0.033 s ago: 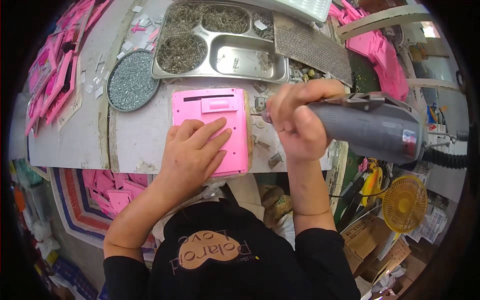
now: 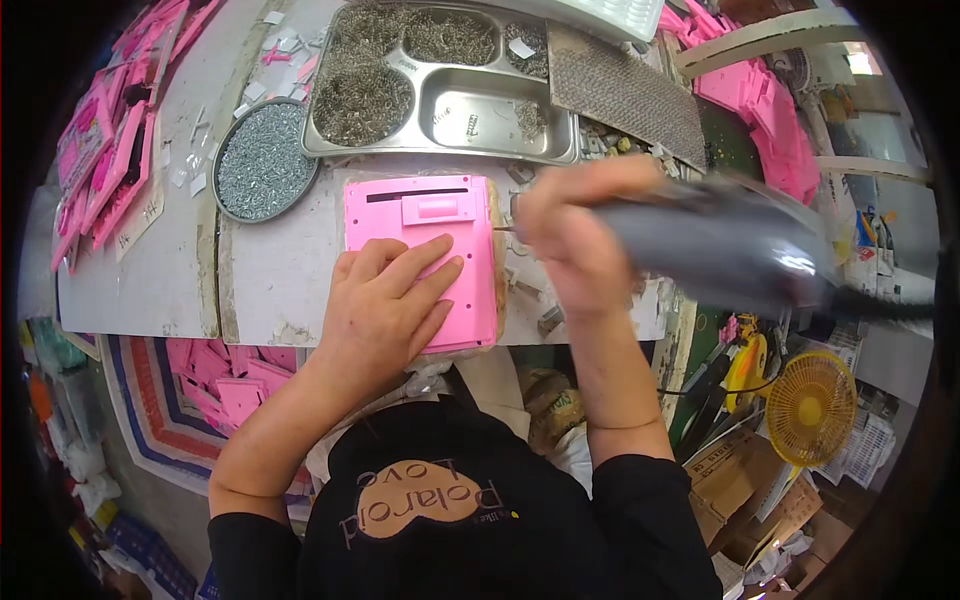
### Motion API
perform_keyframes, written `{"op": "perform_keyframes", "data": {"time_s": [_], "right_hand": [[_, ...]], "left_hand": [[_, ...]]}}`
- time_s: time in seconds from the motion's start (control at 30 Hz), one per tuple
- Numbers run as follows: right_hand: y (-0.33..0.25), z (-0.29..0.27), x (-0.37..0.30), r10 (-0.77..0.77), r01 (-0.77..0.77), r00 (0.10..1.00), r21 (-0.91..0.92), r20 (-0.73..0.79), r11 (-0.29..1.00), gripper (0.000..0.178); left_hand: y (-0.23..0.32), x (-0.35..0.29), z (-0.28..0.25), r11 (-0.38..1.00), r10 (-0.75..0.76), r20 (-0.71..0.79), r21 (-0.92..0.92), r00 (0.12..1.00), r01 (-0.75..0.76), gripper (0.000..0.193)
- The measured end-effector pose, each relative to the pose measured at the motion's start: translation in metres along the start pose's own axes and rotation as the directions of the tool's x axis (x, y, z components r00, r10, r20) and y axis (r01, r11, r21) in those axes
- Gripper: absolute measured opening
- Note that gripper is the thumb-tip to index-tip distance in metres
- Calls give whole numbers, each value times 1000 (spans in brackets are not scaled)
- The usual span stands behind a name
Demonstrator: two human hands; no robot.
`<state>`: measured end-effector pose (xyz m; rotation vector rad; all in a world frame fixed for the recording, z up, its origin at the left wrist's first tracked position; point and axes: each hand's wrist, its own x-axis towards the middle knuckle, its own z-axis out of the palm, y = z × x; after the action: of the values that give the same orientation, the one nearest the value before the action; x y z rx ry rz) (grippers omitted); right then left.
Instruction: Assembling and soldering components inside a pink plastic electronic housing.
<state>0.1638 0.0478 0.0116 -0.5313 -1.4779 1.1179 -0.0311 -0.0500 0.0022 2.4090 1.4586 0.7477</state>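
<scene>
A pink plastic casing [image 2: 485, 290] lies on a pad at the bench's near edge, with a dark slot, a raised block and several small holes on its upper face. My left hand [image 2: 375, 310] rests flat on its lower left part, fingers spread. In my right hand [image 2: 585, 235] is a grey power screwdriver [image 2: 715, 240], held nearly level and blurred by motion. Its thin bit points left at the casing's right edge; whether it touches cannot be made out. A dark coiled cord [image 2: 885, 305] runs from the tool's rear end.
Beyond the casing stands a metal compartment tray [image 2: 440, 160] of small springy metal parts. Left of it is a round dish [image 2: 265, 165] of screws. Pink parts [image 2: 120, 160] are stacked far left; more fill a striped bag [image 2: 150, 400] below. A yellow fan [image 2: 810, 410] stands at right.
My right hand and the screwdriver have moved left, bringing the bit to the casing's right edge. The left hand and casing have stayed in place.
</scene>
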Motion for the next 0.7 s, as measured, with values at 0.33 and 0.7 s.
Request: {"op": "perform_keyframes", "data": {"time_s": [0.33,0.7], "right_hand": [[-38,-1,-35,133,-132,986,-18,97,991,22],[-91,2,16,-70,68,998,199,3,978,31]], "left_hand": [[2,2,1,1000,-14,14,-7,1000,14,41],[-57,8,-61,999,43,-364,-3,930,-47,34]]}}
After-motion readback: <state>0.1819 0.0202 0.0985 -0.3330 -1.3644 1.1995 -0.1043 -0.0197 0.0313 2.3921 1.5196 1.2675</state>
